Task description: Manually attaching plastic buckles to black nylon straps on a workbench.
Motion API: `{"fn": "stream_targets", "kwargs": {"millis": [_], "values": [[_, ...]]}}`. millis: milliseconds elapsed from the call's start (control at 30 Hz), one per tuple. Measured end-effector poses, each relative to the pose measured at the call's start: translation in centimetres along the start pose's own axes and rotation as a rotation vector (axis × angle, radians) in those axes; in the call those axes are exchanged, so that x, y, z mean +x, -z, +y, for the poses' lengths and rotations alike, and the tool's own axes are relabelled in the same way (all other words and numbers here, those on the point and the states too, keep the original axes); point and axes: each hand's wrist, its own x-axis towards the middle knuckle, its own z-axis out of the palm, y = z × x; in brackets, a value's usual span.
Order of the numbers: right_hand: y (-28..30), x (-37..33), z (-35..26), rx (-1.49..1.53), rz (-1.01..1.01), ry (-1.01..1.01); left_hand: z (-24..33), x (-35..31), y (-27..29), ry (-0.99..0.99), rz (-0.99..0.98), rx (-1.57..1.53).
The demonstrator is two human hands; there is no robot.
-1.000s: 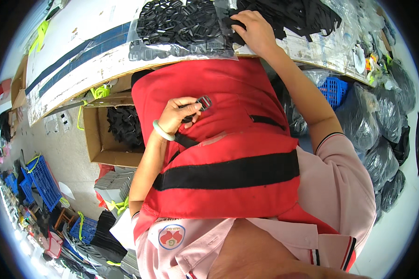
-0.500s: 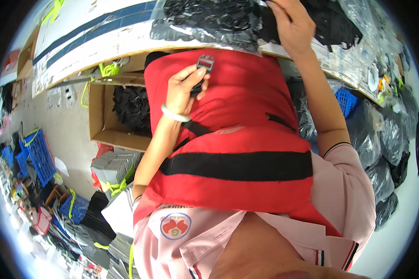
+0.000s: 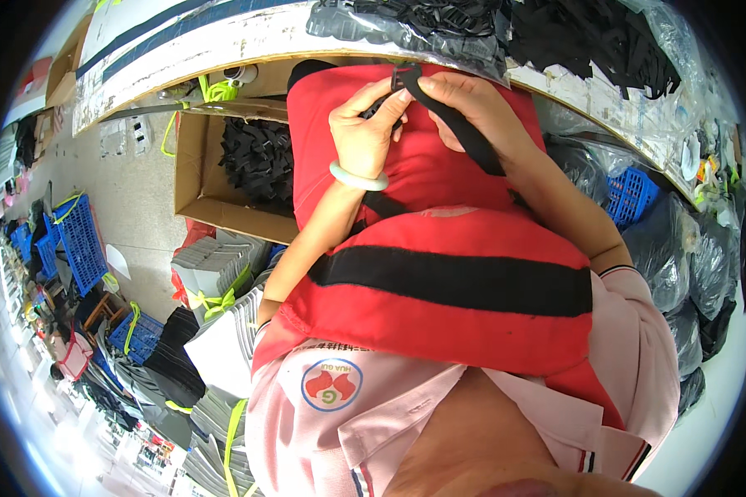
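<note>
Above my red apron my two hands meet near the table edge. In the fingers of my left hand (image 3: 363, 132) is a black buckle (image 3: 401, 78), partly hidden by the fingertips. My right hand (image 3: 477, 108) pinches a black webbing strap (image 3: 464, 137) at the buckle. The strap's free end hangs down in front of the right palm. Whether the strap passes through the buckle's slot, I cannot tell. On the table just beyond lie a clear plastic bag of black buckles (image 3: 414, 33) and a pile of black strap pieces (image 3: 593, 45).
A cardboard box (image 3: 240, 217) holding black pieces stands below the table, left of my lap. Bundled grey sheets (image 3: 215, 273) tied with yellow-green strips are near my left elbow. Blue baskets (image 3: 79, 248) stand at left, another blue basket (image 3: 630, 195) at right beside dark plastic bags (image 3: 659, 240).
My right hand has come back from the strap pile to the buckle, bringing a black strap. My left hand has moved right and up with the buckle; the whole view has shifted slightly.
</note>
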Motion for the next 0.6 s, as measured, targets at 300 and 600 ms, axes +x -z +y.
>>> {"fn": "stream_targets", "kwargs": {"millis": [300,600], "values": [[-1.1,1.6,0.8,0.098,0.084,0.193,0.4,1.2,1.6,-0.646,-0.076,0.527],[0.9,2.9,2.2,-0.231,-0.060,0.161,1.1,0.9,3.9,0.408,-0.099,-0.297]]}}
